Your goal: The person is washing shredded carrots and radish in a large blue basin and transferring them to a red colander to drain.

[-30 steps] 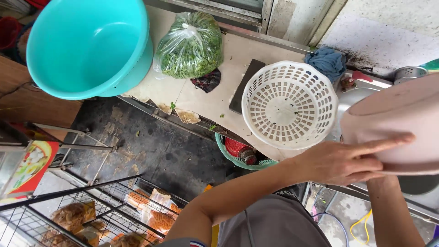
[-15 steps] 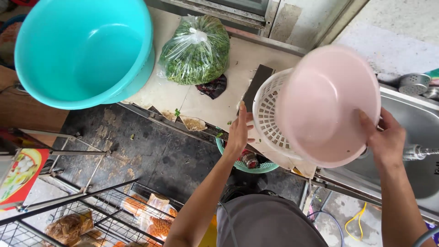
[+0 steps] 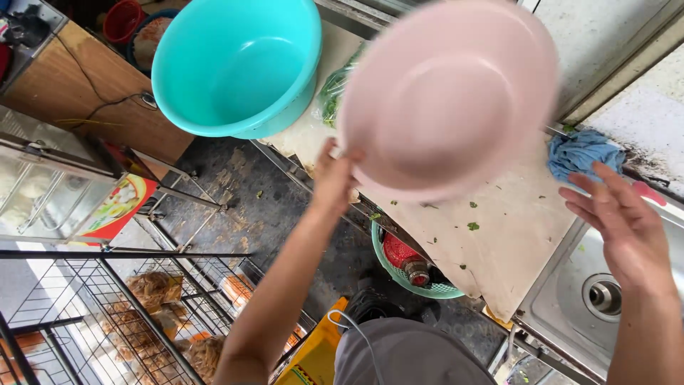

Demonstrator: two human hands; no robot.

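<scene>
View from above the table [image 3: 513, 235]. The left hand [image 3: 333, 178] holds the pink bowl [image 3: 445, 96] by its near rim, its grip clamped on the edge, the fingers hidden behind the bowl. The bowl is raised over the table, tilted, its hollow towards the camera, and blurred. The right hand [image 3: 620, 221] is free of the bowl, well apart from it, its grip apart with fingers spread, above the sink [image 3: 570, 314] at the table's right end. A teal basin [image 3: 239, 64] stands at the table's left end, just beside the bowl. A bag of greens [image 3: 335, 85] shows between basin and bowl, mostly hidden. A blue cloth [image 3: 581, 153] lies at the far edge near the sink. Green leaf scraps dot the table. Below the table's near edge sits a green basket [image 3: 406, 267] holding a red item. A wire rack [image 3: 142, 314] stands lower left.
</scene>
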